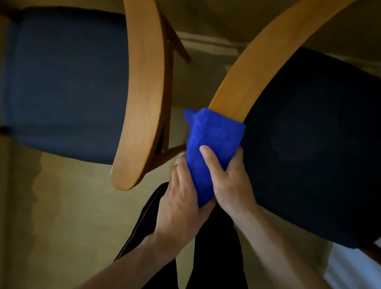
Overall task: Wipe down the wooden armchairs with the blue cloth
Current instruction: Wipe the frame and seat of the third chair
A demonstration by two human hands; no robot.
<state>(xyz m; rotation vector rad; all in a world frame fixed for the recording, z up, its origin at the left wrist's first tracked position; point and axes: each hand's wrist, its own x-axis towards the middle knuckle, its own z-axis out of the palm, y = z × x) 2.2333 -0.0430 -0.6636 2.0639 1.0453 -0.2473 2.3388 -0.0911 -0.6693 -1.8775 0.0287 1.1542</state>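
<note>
- Blue cloth (212,145) sits wrapped over the near end of the right armchair's wooden armrest (257,62), and we hold it with both hands.
- Our right hand (231,179) grips it from the seat side: the thumb lies across the top of the cloth, while the fingers curl down out of sight between the armrest and the dark seat cushion (331,148).
- Our left hand (181,206) closes round the lower tail of the cloth from the other side, its fingers tucked under the fabric, so we cannot see how tightly they pinch.
- We judge the main risk to be the cloth bunching: it is folded thick, and a loose corner sticks out at its upper left, so a stroke up the arm could ride on a ridge and miss the edges of the wood.
- With the wood curving away and widening, our grip could slip off the inner edge and drag onto the cushion instead.
- The left armchair's armrest (144,80) stands just beside us, apart from the cloth and not yet under it; a careless elbow could knock it.
</note>
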